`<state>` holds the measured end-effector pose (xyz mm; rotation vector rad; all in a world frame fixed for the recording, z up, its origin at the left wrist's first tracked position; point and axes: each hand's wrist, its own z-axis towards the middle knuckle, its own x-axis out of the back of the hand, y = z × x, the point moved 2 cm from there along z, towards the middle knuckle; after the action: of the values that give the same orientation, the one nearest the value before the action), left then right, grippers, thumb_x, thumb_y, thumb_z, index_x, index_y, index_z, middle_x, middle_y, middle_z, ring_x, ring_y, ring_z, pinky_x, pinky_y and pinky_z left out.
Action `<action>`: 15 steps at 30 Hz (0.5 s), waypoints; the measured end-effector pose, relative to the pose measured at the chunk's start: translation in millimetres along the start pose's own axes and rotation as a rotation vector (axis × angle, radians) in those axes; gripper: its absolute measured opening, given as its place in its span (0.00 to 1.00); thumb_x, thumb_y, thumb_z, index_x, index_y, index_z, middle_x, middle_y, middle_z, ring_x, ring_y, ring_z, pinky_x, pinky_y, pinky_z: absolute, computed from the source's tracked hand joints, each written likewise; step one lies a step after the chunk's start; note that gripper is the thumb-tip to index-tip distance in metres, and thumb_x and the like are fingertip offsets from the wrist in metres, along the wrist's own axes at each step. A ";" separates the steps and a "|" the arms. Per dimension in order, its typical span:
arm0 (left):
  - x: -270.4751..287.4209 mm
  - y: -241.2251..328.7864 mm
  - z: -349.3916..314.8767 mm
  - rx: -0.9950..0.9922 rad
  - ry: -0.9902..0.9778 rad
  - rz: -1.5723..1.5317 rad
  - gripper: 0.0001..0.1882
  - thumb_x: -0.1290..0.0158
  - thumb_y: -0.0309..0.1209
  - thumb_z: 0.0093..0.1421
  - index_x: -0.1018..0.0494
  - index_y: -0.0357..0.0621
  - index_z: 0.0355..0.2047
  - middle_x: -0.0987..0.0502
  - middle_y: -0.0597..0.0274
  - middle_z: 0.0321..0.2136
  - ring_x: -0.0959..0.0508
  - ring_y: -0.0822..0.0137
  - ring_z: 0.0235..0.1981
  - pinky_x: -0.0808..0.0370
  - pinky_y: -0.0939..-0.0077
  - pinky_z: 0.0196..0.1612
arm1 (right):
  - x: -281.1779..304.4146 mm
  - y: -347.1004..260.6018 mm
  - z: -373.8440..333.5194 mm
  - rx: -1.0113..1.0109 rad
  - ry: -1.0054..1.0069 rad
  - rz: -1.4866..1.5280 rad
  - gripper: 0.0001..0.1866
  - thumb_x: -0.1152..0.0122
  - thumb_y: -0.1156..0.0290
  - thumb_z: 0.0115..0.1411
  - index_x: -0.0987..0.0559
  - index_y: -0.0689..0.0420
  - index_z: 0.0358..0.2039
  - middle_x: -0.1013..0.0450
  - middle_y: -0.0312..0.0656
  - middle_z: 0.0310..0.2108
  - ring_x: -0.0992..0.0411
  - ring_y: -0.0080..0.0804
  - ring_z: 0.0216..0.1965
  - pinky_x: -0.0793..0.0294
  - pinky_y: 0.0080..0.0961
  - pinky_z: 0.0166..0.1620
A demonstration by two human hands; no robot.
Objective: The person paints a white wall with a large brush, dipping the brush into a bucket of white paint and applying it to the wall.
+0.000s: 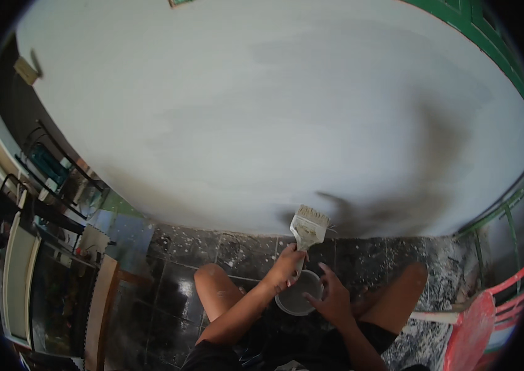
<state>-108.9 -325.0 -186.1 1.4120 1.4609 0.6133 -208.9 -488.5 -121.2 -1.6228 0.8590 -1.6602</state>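
A wide paintbrush (309, 227) with a pale, paint-caked head is in my left hand (286, 266), its bristles pointing up toward the wall. My fingers wrap round its handle. Beneath that hand, between my bent legs, is a round whitish tub (299, 304); whatever is inside it is hard to make out. My right hand (333, 298) is at the tub's right side, thumb and fingers spread, the thumb over the rim. Whether it touches the tub I cannot tell. Ahead rises a white wall (225, 123) with greyer patches across its middle and right.
Dark floor tiles (175, 297) speckled with white paint run along the wall's foot. A red plastic chair (475, 331) stands close on the right, beside paint-splashed floor. To the left are a glass-fronted cabinet (58, 303) and a wooden frame (102, 309). Green trim (460, 21) borders the wall's upper right.
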 end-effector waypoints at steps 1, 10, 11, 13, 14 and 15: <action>-6.3 -8.1 -0.9 0.043 -0.038 -0.010 0.09 0.53 0.33 0.63 0.31 0.43 0.41 0.26 0.65 0.27 0.25 0.74 0.27 0.28 0.77 0.27 | -7.5 5.7 3.1 0.152 0.004 -0.083 0.39 0.29 0.65 0.47 0.33 0.50 0.61 0.27 0.43 0.35 0.25 0.36 0.32 0.25 0.31 0.35; -21.6 -18.6 -36.0 0.252 -0.130 -0.443 0.14 0.58 0.34 0.67 0.32 0.41 0.48 0.25 0.60 0.40 0.23 0.69 0.40 0.24 0.73 0.44 | -27.9 24.5 45.0 0.584 -0.079 -0.407 0.30 0.29 0.69 0.41 0.22 0.48 0.50 0.29 0.39 0.28 0.25 0.40 0.30 0.25 0.36 0.33; -25.5 -22.4 -32.7 0.247 -0.168 -0.357 0.15 0.58 0.34 0.67 0.32 0.40 0.49 0.25 0.60 0.40 0.23 0.69 0.40 0.24 0.73 0.44 | -25.9 25.6 42.7 0.568 -0.128 -0.413 0.30 0.29 0.69 0.41 0.22 0.48 0.50 0.29 0.39 0.28 0.25 0.40 0.30 0.25 0.36 0.33; -26.6 -33.5 -28.0 0.244 -0.180 -0.288 0.16 0.58 0.35 0.67 0.33 0.39 0.50 0.25 0.60 0.40 0.24 0.69 0.41 0.25 0.74 0.44 | -21.4 28.3 42.4 0.520 -0.068 -0.408 0.29 0.28 0.71 0.40 0.21 0.51 0.48 0.25 0.40 0.28 0.24 0.41 0.30 0.24 0.34 0.34; -27.4 -38.5 -27.6 0.254 -0.177 -0.252 0.16 0.58 0.34 0.67 0.34 0.38 0.50 0.25 0.59 0.40 0.24 0.69 0.41 0.26 0.73 0.44 | -25.6 27.7 41.2 0.523 -0.102 -0.400 0.29 0.28 0.71 0.40 0.21 0.51 0.48 0.25 0.40 0.28 0.24 0.41 0.30 0.24 0.34 0.34; -30.3 -41.4 -26.1 0.260 -0.190 -0.213 0.17 0.58 0.34 0.66 0.34 0.37 0.51 0.26 0.59 0.39 0.25 0.69 0.41 0.26 0.72 0.44 | -25.2 25.8 40.9 0.550 -0.071 -0.360 0.28 0.29 0.72 0.40 0.21 0.53 0.47 0.24 0.42 0.30 0.23 0.41 0.31 0.24 0.33 0.35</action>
<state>-155.1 -354.9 -202.9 1.4429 1.5505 0.1543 -167.3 -482.9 -156.0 -1.4780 0.0461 -1.8522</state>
